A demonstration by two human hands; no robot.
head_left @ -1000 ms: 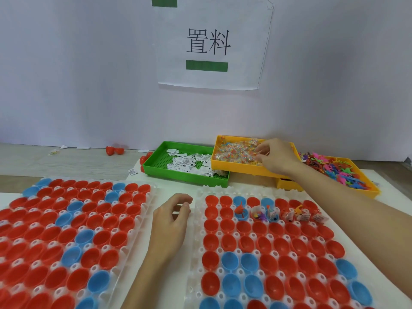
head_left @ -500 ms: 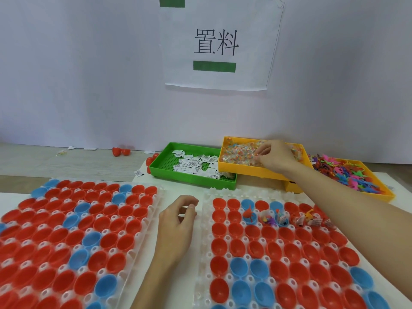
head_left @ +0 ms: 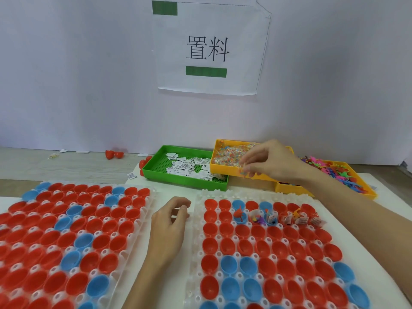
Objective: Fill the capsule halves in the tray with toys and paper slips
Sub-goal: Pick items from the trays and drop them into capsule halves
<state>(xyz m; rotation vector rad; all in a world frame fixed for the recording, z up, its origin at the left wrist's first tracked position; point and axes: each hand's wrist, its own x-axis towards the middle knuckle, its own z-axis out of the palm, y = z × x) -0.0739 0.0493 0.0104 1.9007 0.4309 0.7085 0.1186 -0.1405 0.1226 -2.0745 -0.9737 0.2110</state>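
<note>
The right white tray (head_left: 223, 193) holds red and blue capsule halves (head_left: 252, 267). Several halves in its second row contain small toys and slips (head_left: 270, 218). My right hand (head_left: 270, 162) hovers over the near edge of the yellow tray of clear toy packets (head_left: 225, 152). Its fingertips pinch what looks like a small clear packet (head_left: 245, 172), which is blurred. My left hand (head_left: 169, 226) rests on the table between the two capsule trays, fingers loosely curled and holding nothing. A green tray (head_left: 156, 168) holds paper slips (head_left: 189, 166).
A second white tray (head_left: 153, 197) of red and blue halves lies at the left. Another yellow tray (head_left: 356, 192) with colourful plastic toys sits at the far right. Loose red halves (head_left: 113, 154) lie by the wall, where a paper sign (head_left: 207, 50) hangs.
My right hand has drawn back from the middle of the packet tray to its near edge, fingers closed together. My left hand stays in place.
</note>
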